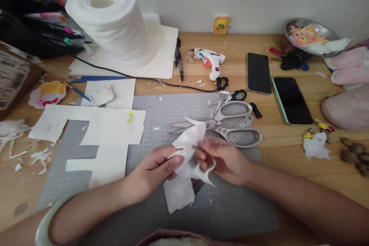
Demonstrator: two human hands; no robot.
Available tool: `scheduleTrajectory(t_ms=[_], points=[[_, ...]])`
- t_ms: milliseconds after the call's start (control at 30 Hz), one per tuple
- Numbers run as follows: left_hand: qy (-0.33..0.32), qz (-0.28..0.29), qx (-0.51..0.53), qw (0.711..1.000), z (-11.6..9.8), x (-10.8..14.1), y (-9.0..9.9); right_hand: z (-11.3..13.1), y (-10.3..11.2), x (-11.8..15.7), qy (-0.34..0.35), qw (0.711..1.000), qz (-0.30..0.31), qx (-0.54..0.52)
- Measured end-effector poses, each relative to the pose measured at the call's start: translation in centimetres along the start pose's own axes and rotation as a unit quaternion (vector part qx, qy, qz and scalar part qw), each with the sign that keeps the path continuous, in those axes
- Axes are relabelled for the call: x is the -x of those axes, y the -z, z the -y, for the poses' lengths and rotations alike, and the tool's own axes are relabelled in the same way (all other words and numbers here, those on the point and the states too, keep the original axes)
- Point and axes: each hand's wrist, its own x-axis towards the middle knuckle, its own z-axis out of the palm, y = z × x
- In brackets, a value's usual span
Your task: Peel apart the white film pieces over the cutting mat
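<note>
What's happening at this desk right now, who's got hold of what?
A person is working a scrap of white paper with both bare hands over a grey cutting mat. The left hand pinches the paper's left edge and the right hand grips its right side, holding it just above the mat. A pair of large scissors lies idle on the mat just beyond the hands. A glue gun, two phones and a big white roll sit farther back on the wooden desk.
</note>
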Motion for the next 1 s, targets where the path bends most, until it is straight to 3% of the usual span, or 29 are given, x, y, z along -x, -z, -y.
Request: scheduleTrajectory(t_ms=[267, 400, 600, 733, 800, 867, 1000], points=[[0.017, 0.004, -0.071, 0.997, -0.4, -0.3, -0.4, -0.7, -1.1, 0.4, 0.019, 0.959, 0.002, 0.284], [0.019, 0.014, -0.052, 0.998, -0.3, -0.1, -0.5, -0.7, -0.7, 0.4, 0.064, 0.935, -0.002, 0.350], [0.019, -0.005, 0.014, 1.000, 0.1, 0.2, -0.8, -0.7, -0.7, 0.5, 0.051, 0.950, 0.003, 0.308], [-0.017, -0.160, 0.109, 0.981, 0.3, -0.4, -0.2, -0.9, -0.4, 0.5, 0.045, 0.973, 0.033, 0.225], [-0.039, -0.208, 0.150, 0.966, 0.4, -0.6, 0.1, -1.0, -0.1, 0.4, 0.040, 0.980, 0.044, 0.192], [-0.030, -0.205, 0.139, 0.968, 0.3, -0.7, 0.2, -1.0, 0.0, 0.2, 0.044, 0.987, 0.026, 0.154], [0.003, -0.116, 0.016, 0.993, -0.1, -0.3, 0.0, -0.8, -0.3, -0.1, 0.051, 0.989, -0.041, 0.135]])
